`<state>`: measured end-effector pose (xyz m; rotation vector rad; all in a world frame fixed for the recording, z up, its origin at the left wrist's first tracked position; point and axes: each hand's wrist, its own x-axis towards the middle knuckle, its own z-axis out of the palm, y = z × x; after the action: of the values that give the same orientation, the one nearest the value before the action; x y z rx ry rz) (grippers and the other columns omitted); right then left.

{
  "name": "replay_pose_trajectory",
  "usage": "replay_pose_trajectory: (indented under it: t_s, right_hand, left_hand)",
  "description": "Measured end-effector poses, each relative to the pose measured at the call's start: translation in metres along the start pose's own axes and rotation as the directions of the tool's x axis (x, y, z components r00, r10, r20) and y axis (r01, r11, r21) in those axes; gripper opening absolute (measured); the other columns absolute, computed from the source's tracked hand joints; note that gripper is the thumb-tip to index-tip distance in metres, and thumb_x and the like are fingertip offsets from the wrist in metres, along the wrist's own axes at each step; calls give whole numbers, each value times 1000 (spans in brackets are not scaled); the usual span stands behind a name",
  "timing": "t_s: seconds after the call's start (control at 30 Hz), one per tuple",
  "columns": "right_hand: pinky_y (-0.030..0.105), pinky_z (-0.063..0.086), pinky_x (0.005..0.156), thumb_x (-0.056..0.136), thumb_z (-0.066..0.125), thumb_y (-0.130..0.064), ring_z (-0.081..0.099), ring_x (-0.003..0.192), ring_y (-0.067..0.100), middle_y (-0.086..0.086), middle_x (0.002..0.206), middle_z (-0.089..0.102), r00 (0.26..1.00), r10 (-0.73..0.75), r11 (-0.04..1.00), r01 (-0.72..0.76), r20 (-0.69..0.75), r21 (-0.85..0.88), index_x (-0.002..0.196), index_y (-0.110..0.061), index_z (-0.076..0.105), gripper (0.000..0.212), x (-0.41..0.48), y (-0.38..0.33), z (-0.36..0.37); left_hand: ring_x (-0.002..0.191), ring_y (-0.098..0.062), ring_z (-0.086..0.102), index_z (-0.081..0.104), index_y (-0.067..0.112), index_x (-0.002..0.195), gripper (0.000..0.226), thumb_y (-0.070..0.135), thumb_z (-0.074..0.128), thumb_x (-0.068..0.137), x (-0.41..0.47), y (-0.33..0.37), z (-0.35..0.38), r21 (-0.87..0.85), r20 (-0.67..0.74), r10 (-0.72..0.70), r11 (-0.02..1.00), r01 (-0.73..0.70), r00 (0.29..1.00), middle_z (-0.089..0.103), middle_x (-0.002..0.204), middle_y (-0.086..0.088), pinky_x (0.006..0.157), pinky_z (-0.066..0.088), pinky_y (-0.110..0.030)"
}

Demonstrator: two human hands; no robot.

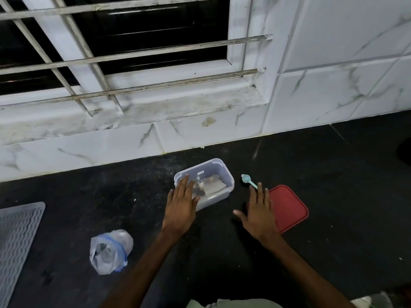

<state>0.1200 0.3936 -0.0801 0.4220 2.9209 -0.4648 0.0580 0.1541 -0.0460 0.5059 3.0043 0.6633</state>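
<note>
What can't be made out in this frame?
Head view:
- Tub contents: blurred, partly under left hand.
- Bag contents: hazy behind crumpled plastic.
- Mat: cut off by left edge.
- Lid: left part behind right hand.
- Spoon: contact with that hand unclear.

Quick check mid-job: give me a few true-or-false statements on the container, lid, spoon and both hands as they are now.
1. The red lid sits on the clear container. False: it lies on the counter, right of the container.
2. The left hand lies over the container's near left corner, fingers straight. True.
3. The right hand grips the turquoise spoon. False: its fingers are straight and hold nothing.
4. A plastic bag lies left of both hands. True.
</note>
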Motion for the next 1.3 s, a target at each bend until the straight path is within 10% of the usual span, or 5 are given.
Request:
replay_pose_trajectory:
  t_s: [0.37, 0.63, 0.93, 1.13, 1.3]
  right_hand:
    - [55, 45, 98, 101, 38, -8, 28, 133, 60, 39, 152, 13, 950, 140, 945, -44, 278, -325, 154, -13, -1, 66, -18, -18, 4]
    - [35, 58, 65, 90, 41, -1, 71, 78, 26, 16, 103, 67, 985, -160, 768, 80, -69, -635, 142, -10, 37, 52, -16, -33, -66]
    - [47, 48, 88, 99, 42, -16, 61, 105, 42, 21, 116, 64, 867, 68, 984, 25, -494, 179, 136, -11, 46, 37, 29, -27, -209]
    - [32, 46, 97, 97, 47, -5, 61, 109, 27, 15, 119, 66, 987, 145, 707, -50, -75, 706, 118, -9, 65, 29, 83, -51, -83]
    - [31, 43, 96, 98, 47, -9, 61, 109, 29, 15, 118, 67, 980, 135, 760, -10, -144, 650, 121, -5, 64, 29, 86, -81, -44]
  left_hand:
    - [152, -22, 7, 7, 16, 156, 73, 42, 45, 99, -4, -14, 8, -205, 13, -190, 960, 189, 982, 5, 165, -2, 121, 22, -45]
    - [147, -20, 25, 3, 16, 157, 71, 25, 46, 100, -8, -24, -4, -348, 44, -130, 927, 137, 991, 10, 164, 0, 115, 30, -35]
    - [144, -12, 27, 2, 29, 156, 70, 26, 46, 101, -10, -35, -11, -449, 114, -96, 883, 137, 989, 14, 163, 9, 112, 25, -27]
    - [99, 26, 51, 37, 55, 124, 29, 34, 39, 104, -3, -18, -19, -619, 19, -222, 763, 185, 975, 49, 121, 34, 83, 35, 3]
    - [128, -15, 50, 34, 20, 149, 55, 46, 40, 101, 17, -12, -22, -629, 78, -335, 714, 307, 939, 48, 145, 0, 109, 40, -33]
